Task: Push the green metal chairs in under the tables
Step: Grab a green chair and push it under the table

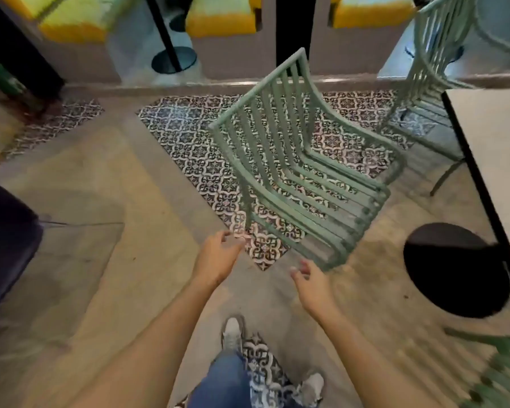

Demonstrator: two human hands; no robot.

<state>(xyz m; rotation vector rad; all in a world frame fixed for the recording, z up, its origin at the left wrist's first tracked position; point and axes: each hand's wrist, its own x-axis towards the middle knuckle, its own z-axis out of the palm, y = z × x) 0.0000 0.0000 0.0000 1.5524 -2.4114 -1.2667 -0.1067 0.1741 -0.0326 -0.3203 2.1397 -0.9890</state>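
Both arms are reaching forward over concrete floor and patterned tiles [189, 136]; the left hand [218, 257] and right hand [309, 278] are hanging with fingers loosely curled, holding nothing. Just beyond, a green metal chair [301, 166] is standing tilted, left of the white table [495, 148] and its black round base [454, 269].

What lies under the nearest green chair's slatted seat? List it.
Through the slats of the green chair shows patterned floor tile, meeting plain concrete floor near its front. The slats hide strips of tile.
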